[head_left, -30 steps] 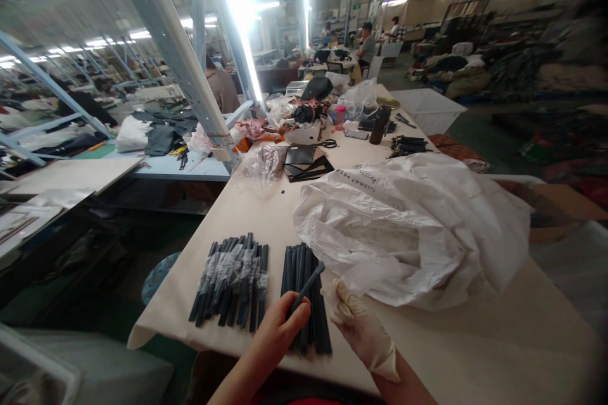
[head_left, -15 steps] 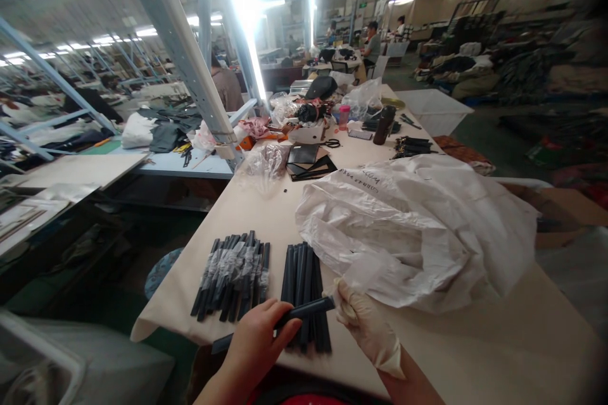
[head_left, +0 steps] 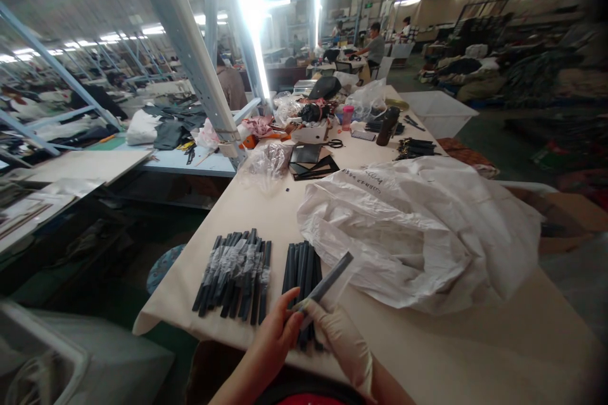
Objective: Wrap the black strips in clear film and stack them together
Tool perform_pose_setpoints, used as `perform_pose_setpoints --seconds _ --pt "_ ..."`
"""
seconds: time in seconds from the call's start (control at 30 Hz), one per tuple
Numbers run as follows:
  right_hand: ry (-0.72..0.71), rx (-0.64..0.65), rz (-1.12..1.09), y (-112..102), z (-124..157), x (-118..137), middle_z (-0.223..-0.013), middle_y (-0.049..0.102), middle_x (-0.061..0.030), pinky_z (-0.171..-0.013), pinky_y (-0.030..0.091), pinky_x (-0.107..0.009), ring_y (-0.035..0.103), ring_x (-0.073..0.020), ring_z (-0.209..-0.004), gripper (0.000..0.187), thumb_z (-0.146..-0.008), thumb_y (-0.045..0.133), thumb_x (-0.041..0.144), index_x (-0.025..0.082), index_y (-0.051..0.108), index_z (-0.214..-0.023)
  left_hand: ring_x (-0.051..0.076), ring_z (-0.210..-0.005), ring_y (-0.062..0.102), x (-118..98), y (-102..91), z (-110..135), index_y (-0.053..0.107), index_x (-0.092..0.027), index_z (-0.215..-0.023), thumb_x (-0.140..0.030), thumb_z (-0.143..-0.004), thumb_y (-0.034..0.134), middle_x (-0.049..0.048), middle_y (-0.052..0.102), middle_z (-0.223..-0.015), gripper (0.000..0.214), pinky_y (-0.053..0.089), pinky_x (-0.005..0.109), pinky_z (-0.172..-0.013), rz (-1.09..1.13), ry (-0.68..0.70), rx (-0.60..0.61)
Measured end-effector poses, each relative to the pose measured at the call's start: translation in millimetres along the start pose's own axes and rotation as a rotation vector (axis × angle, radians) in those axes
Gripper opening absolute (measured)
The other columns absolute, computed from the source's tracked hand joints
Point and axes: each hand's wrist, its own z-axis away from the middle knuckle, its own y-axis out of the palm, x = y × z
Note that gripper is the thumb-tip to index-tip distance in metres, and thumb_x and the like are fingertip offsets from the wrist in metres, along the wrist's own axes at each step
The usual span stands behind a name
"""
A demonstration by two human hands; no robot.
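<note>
A dark flat strip (head_left: 333,276) slants up and away between my hands, with a thin clear plastic piece (head_left: 346,281) along its right side. My bare left hand (head_left: 279,328) pinches the strip's near end. Against it, my right hand (head_left: 341,336), in a pale glove, closes round the strip and the plastic. Just beyond my hands lies a pile of bare dark strips (head_left: 298,269), partly covered by them. To the left is a bundle of similar strips (head_left: 234,272) with clear plastic wrapped around their middles.
A big crumpled white bag (head_left: 418,228) spreads over the right of the table (head_left: 228,209). Farther back are black flat pieces (head_left: 306,155), scissors (head_left: 335,143), a dark bottle (head_left: 388,125) and a pink bottle (head_left: 347,117). A metal post (head_left: 190,44) rises at the left edge.
The strip has swung from nearly level to slanting up and right. My right hand has moved left and down its length to meet my left hand, and clear plastic now shows along the strip.
</note>
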Motion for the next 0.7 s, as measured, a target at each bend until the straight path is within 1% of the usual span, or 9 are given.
perform_pose_setpoints --seconds 0.07,0.13,0.23,0.33,0.4,0.5,0.57,0.63,0.7 --pt "0.044 0.034 -0.010 -0.6 -1.7 -1.0 -0.058 0.060 -0.0007 -0.053 0.041 -0.026 0.051 -0.0128 -0.053 0.031 -0.059 0.072 0.044 0.017 0.069 -0.072 0.008 -0.048 0.033 -2.2 -2.5 0.3 0.048 -0.013 -0.115 -0.048 -0.078 0.043 -0.0073 0.039 -0.055 0.051 0.028 0.019 -0.047 0.008 0.022 -0.030" --pt "0.022 -0.037 -0.025 -3.7 -5.5 2.7 -0.055 0.058 0.0006 -0.047 0.038 -0.024 0.047 -0.0114 -0.050 0.032 -0.062 0.069 0.047 0.018 0.069 -0.076 0.009 -0.051 0.035 -2.9 -5.2 0.2 0.059 -0.014 -0.088 -0.049 -0.077 0.046 -0.0055 0.040 -0.056 0.039 0.028 0.020 -0.049 -0.057 0.003 -0.003" --pt "-0.040 -0.135 -0.044 -3.2 -13.8 3.5 -0.054 0.056 0.0017 -0.046 0.037 -0.023 0.046 -0.0107 -0.049 0.037 -0.066 0.062 0.052 0.019 0.069 -0.081 0.009 -0.053 0.035 0.6 -3.5 -3.2 0.051 -0.016 -0.062 -0.049 -0.077 0.045 -0.0054 0.037 -0.054 0.036 0.027 0.020 -0.049 -0.096 -0.023 -0.001" --pt "-0.030 -0.052 -0.028 5.6 -19.5 -9.2 -0.057 0.058 0.0004 -0.051 0.040 -0.023 0.049 -0.0113 -0.052 0.037 -0.064 0.064 0.052 0.017 0.070 -0.077 0.009 -0.052 0.034 8.7 1.6 -8.8 0.045 -0.018 -0.061 -0.046 -0.078 0.044 -0.0060 0.035 -0.054 0.033 0.027 0.020 -0.050 -0.053 0.013 -0.088" --pt "0.010 -0.017 -0.026 9.4 -21.5 -17.1 -0.057 0.058 0.0001 -0.048 0.038 -0.023 0.047 -0.0105 -0.051 0.039 -0.062 0.066 0.051 0.016 0.070 -0.078 0.008 -0.050 0.033 15.8 1.9 -10.1 0.044 -0.018 -0.061 -0.046 -0.079 0.044 -0.0067 0.033 -0.052 0.033 0.026 0.020 -0.048 -0.028 -0.005 -0.080" --pt "0.049 -0.075 -0.057 12.1 -27.2 -23.6 -0.058 0.058 0.0008 -0.046 0.038 -0.022 0.047 -0.0096 -0.050 0.044 -0.062 0.064 0.055 0.016 0.069 -0.084 0.007 -0.044 0.030 28.2 -0.8 -9.1 0.045 -0.018 -0.063 -0.047 -0.079 0.044 -0.0080 0.031 -0.049 0.033 0.023 0.019 -0.043 -0.004 -0.071 -0.013" --pt "0.078 -0.077 -0.072 16.5 -33.9 -30.1 -0.056 0.057 0.0007 -0.046 0.038 -0.022 0.047 -0.0104 -0.049 0.048 -0.061 0.063 0.058 0.016 0.069 -0.083 0.007 -0.043 0.031 38.2 -3.5 -11.3 0.045 -0.018 -0.064 -0.047 -0.079 0.043 -0.0081 0.033 -0.047 0.033 0.025 0.019 -0.043 -0.002 -0.072 -0.035" --pt "0.132 -0.025 -0.052 21.3 -41.9 -39.1 -0.050 0.054 0.0012 -0.044 0.037 -0.024 0.046 -0.0109 -0.045 0.052 -0.059 0.062 0.061 0.015 0.069 -0.083 0.008 -0.043 0.034 50.3 -11.2 -18.8 0.047 -0.017 -0.065 -0.046 -0.081 0.041 -0.0078 0.035 -0.046 0.033 0.027 0.018 -0.043 -0.026 -0.059 -0.087" --pt "0.143 -0.010 -0.010 20.4 -50.7 -45.4 -0.048 0.052 0.0024 -0.044 0.037 -0.025 0.045 -0.0112 -0.044 0.053 -0.060 0.062 0.060 0.016 0.068 -0.089 0.009 -0.044 0.039 64.4 -29.4 -31.6 0.050 -0.017 -0.068 -0.046 -0.082 0.038 -0.0069 0.039 -0.047 0.035 0.031 0.019 -0.044 -0.150 -0.051 -0.177"
